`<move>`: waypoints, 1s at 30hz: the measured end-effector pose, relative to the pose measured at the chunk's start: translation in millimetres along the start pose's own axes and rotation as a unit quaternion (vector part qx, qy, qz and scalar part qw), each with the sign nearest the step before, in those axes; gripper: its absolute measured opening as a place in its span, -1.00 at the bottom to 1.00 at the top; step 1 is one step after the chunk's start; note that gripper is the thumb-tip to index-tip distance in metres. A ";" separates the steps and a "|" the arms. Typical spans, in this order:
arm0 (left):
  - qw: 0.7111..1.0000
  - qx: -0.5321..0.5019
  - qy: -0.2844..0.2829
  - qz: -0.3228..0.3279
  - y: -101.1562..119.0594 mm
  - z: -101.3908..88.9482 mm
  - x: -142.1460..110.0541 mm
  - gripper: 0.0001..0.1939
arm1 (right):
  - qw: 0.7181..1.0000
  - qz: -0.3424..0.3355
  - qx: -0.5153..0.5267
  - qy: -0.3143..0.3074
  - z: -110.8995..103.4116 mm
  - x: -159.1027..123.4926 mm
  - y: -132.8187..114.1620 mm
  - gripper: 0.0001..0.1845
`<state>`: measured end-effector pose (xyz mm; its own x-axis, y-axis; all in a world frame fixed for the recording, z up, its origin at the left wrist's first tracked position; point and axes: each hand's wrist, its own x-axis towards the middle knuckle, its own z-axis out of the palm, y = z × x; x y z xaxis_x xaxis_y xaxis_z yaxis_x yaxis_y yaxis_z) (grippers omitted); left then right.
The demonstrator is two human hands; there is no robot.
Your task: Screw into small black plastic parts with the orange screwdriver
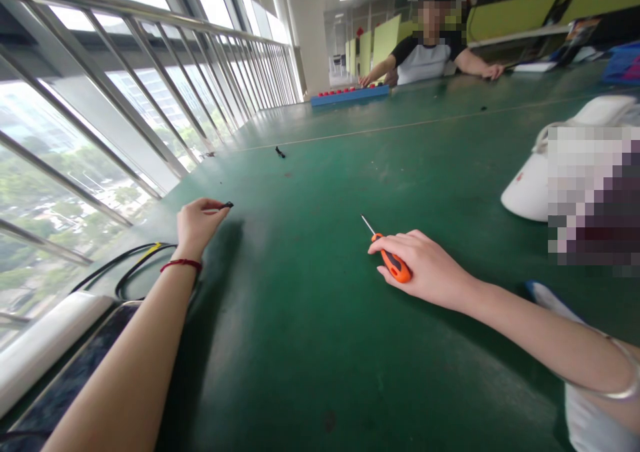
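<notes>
My right hand (425, 265) is closed round the orange and black handle of a screwdriver (397, 266). Its thin metal shaft points away and to the left, over the green table (300, 292). On the left, my left hand (199, 224) pinches a small black piece (228, 205) between thumb and fingertips, a little above the tabletop. The piece is too small for me to name. Farther up the table lies another small black object (280, 152), apart from both hands.
A metal railing (150, 29) and windows run along the left. Black cable (120, 280) lies near my left wrist. Across the table sits a person (427, 59) with a hand at a blue strip bearing red pieces (350, 95). A white object (525, 189) stands at right.
</notes>
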<state>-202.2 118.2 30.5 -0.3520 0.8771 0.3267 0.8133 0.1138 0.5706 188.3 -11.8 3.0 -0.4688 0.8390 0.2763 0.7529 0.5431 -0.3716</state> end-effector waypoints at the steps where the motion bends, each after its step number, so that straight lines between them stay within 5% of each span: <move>1: 0.999 -0.040 -0.015 0.029 9.2 5.7 -1.7 -0.73 | 1.000 0.000 0.001 0.001 0.1 0.0 -0.1 -0.76; 7: 0.939 -0.278 -0.147 0.136 81.8 47.1 -37.9 -0.67 | 1.000 0.000 0.000 0.000 0.4 0.0 0.5 -0.76; 11: 0.900 -0.341 -0.236 0.134 110.0 70.9 -73.6 -0.64 | 1.000 0.002 0.001 -0.003 0.3 0.3 0.9 -0.75; 22: 0.878 -0.354 -0.287 0.146 112.4 86.0 -95.6 -0.70 | 1.000 -0.003 0.012 0.015 -0.8 -0.1 -0.9 -0.78; 30: 0.888 -0.258 -0.298 0.236 114.9 82.4 -99.6 -0.75 | 0.978 0.082 0.144 0.126 -7.0 -2.5 -7.7 -0.80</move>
<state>-35.4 82.3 1.4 0.4054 0.8789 0.2515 0.4303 -0.4262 0.7957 186.9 -18.3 11.4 -0.1969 0.9003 0.3881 0.6308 0.4194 -0.6528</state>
